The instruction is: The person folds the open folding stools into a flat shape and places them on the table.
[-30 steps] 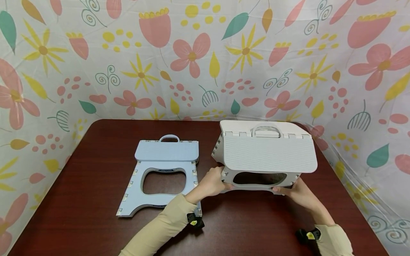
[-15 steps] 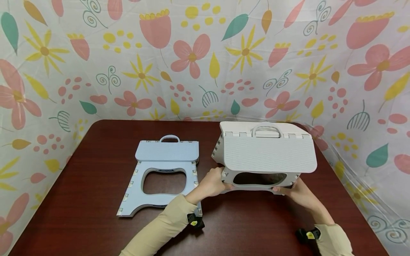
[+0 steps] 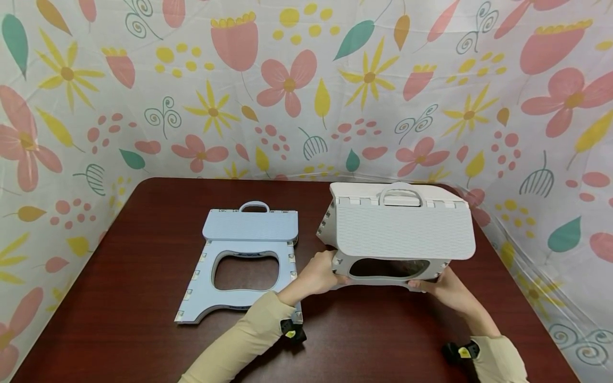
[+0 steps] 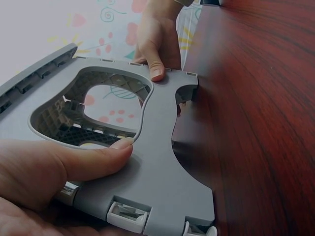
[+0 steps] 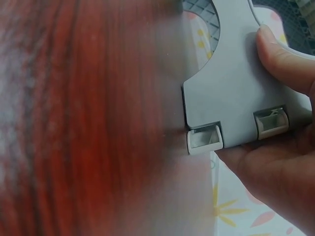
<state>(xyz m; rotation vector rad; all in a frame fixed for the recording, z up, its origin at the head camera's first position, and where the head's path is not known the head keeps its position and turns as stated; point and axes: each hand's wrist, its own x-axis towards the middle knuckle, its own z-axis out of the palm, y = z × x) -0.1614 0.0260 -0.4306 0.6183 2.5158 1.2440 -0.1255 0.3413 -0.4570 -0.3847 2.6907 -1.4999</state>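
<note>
While in fingers [image 4: 98, 162], white stool [image 3: 404, 230] (part-folded)

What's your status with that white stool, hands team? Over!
Left hand and right hand gripping white stool, one per side. Stool partly unfolded, handle on top. Blue stool folded at left; nothing seen blocking hands.

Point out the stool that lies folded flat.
The pale blue stool, on the left. It lies flat on the table, while the white stool is opened out, gripped by the left hand and right hand.
</note>
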